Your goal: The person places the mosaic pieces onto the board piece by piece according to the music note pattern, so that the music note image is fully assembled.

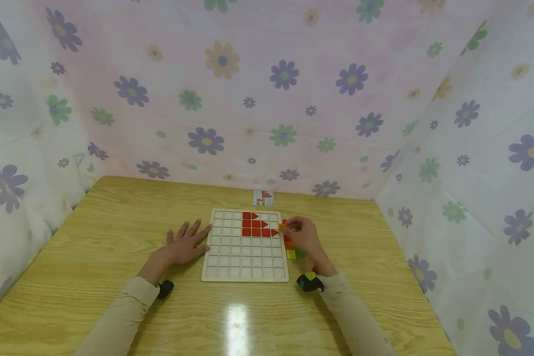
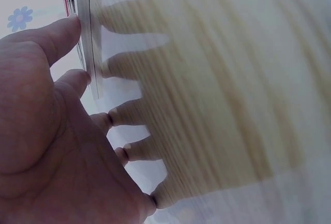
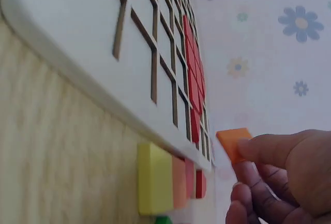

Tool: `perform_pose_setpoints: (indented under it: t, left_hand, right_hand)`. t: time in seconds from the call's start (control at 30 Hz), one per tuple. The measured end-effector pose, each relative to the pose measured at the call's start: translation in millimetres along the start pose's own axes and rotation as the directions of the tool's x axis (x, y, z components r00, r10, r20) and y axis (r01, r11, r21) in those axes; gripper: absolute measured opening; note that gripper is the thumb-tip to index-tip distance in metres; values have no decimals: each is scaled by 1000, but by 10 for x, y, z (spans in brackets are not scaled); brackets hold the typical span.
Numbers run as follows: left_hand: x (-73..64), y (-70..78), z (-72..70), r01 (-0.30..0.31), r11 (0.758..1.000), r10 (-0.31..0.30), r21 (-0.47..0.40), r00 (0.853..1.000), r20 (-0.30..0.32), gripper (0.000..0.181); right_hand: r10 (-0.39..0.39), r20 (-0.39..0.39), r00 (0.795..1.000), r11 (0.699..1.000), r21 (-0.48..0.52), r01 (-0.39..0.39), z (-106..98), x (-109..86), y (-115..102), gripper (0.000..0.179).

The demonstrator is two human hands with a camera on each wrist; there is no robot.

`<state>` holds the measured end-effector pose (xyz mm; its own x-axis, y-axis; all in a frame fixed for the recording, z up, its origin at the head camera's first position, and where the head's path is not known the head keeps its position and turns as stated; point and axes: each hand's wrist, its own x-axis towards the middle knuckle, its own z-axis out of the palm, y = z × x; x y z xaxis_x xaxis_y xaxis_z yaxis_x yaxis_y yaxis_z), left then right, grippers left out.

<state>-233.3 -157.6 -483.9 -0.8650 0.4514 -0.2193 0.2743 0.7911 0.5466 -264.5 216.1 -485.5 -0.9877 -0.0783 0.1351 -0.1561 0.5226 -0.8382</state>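
Note:
Between thumb and fingertips, my right hand (image 1: 306, 238) pinches a small orange tile (image 3: 231, 142). In the head view it is just off the right edge of a white grid board (image 1: 229, 271). Red tiles (image 1: 251, 224) fill part of three rows in the board's upper right, each row ending in a pointed piece. My left hand (image 1: 186, 246) lies with spread fingers on the table, its thumb and index finger touching the board's left edge. In the right wrist view, a yellow tile (image 3: 155, 180) stands beside the board's edge, below the held tile.
A small printed card (image 1: 263, 199) with a coloured pattern lies behind the board. More loose tiles, including a green one (image 1: 299, 253), line the board's right side. Another yellow piece (image 1: 310, 275) shows near the right wrist. Flowered cloth (image 1: 249, 118) surrounds the wooden table (image 1: 182, 316).

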Motion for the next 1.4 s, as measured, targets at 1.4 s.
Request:
perform_pose_setpoints:
  t: [1.4]
  left_hand:
    - [70, -180, 103, -28, 1000, 27, -6, 999, -40, 80]
  right_hand:
    - [-83, 167, 982, 996, 44, 77, 732, -66, -280, 6]
